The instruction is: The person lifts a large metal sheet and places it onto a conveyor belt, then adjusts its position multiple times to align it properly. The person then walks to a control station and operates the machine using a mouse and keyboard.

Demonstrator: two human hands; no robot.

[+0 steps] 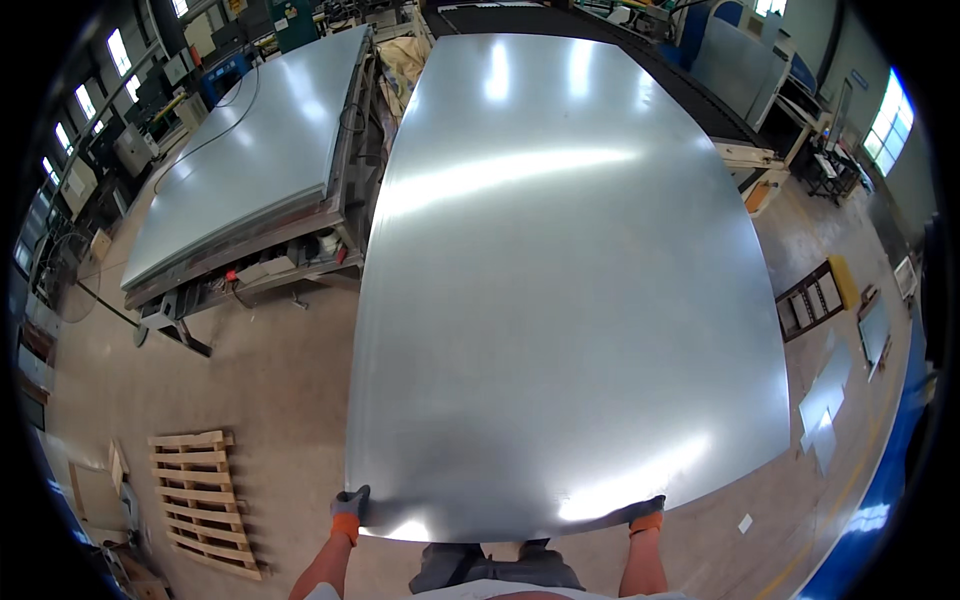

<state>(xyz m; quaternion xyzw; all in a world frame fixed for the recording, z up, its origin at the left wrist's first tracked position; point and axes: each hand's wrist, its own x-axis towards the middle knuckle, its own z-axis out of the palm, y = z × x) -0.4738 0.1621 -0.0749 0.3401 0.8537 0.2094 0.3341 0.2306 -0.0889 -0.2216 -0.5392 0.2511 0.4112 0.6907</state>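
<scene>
A large, shiny sheet of metal [570, 300] stretches from my body to the machine bed at the far side. My left hand [349, 503], in a dark grey glove with an orange cuff, is closed on the sheet's near left corner. Farther right along the same near edge, my right hand [646, 509] wears a matching glove and grips the rim. Fingers beneath the sheet are hidden on both hands. The far end of the sheet lies over a dark slatted bed [690, 90].
Left of the sheet, a metal-framed table [345, 215] bears stacked sheets [250, 140] with a cable across them. A wooden pallet [205, 500] lies on the floor at lower left. To the right are a yellow-topped step stool [825, 295] and sheet offcuts [826, 395].
</scene>
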